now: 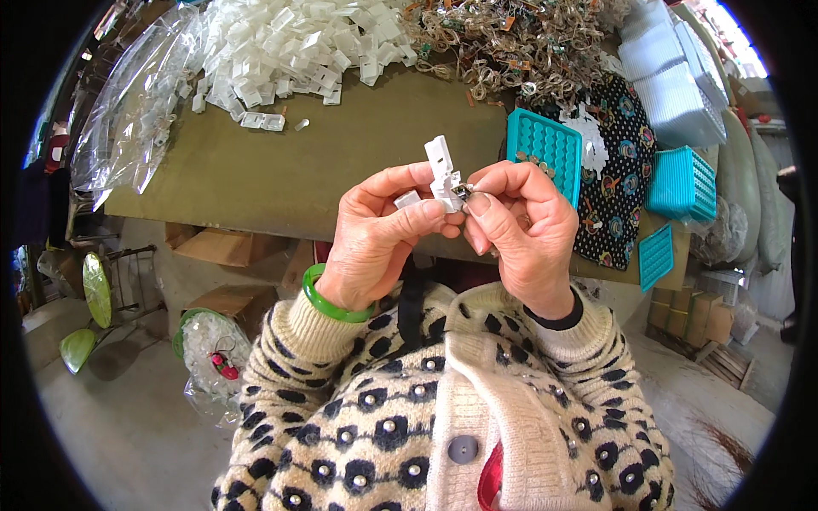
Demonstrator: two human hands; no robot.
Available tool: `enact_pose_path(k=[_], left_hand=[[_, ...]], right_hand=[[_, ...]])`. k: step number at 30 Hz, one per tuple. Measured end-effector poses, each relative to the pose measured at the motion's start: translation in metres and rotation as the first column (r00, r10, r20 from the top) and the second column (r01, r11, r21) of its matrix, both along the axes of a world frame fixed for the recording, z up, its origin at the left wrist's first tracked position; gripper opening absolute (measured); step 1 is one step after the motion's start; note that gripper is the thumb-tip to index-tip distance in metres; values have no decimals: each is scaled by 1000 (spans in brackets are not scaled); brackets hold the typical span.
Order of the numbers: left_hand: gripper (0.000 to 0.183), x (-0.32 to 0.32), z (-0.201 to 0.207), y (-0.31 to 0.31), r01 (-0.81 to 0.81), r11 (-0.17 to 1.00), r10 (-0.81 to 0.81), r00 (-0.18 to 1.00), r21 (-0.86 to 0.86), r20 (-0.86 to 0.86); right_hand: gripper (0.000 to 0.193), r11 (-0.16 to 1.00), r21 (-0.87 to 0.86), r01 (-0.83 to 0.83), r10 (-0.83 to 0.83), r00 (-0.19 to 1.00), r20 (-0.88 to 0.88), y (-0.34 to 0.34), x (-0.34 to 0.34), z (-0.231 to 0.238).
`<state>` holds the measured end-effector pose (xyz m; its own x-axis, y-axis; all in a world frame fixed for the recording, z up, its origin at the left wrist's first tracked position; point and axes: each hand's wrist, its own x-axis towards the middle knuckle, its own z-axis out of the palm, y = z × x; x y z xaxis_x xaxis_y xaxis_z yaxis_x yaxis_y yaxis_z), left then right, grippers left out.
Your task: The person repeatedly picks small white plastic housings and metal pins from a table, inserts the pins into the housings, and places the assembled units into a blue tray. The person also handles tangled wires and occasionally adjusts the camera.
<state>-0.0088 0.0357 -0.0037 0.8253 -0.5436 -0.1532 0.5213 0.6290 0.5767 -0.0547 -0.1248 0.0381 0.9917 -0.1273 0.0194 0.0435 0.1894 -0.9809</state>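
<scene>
Above the table's near edge, my left hand [368, 234] is closed round a small white plastic casing [439, 160], whose hinged-looking parts stick up past the fingertips. My right hand [530, 230] meets it from the other side, thumb and forefinger pinching a tiny dark metallic part [463, 192] against the casing. The fingers hide most of that part, so its exact kind cannot be made out. Just beyond my right hand lies a teal tray [520, 128] with rows of round pockets. Several small round pieces [545, 168] rest at its near end.
White plastic casings [298, 51] form a large heap at the back left, beside clear plastic sheeting [136, 102]. Tangled wires with small boards [520, 43] are piled at the back right. Stacked white trays [673, 77] and teal trays [686, 183] stand right, near patterned black cloth [618, 213].
</scene>
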Motion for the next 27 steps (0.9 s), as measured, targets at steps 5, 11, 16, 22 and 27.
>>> enact_pose_path(k=[5, 11, 16, 22, 27], left_hand=[[32, -1, -2, -2, -26, 999, 27, 999, -33, 20], [30, -5, -3, -9, -118, 993, 115, 981, 9, 154], [32, -5, -5, -16, -218, 976, 217, 957, -17, 190], [27, -5, 1, -16, -236, 971, 229, 962, 30, 149], [22, -5, 8, -17, -207, 971, 198, 976, 122, 85]], right_hand=[[5, 992, 128, 19, -11, 998, -57, -5, 1, 2], [8, 995, 94, -28, 43, 987, -157, -3, -1, 8], [6, 992, -125, 7, -17, 997, -81, 2, -3, 9], [19, 803, -560, 206, -21, 947, 320, 5, -2, -2], [25, 725, -604, 332, -4, 878, 478, 10, -2, -13]])
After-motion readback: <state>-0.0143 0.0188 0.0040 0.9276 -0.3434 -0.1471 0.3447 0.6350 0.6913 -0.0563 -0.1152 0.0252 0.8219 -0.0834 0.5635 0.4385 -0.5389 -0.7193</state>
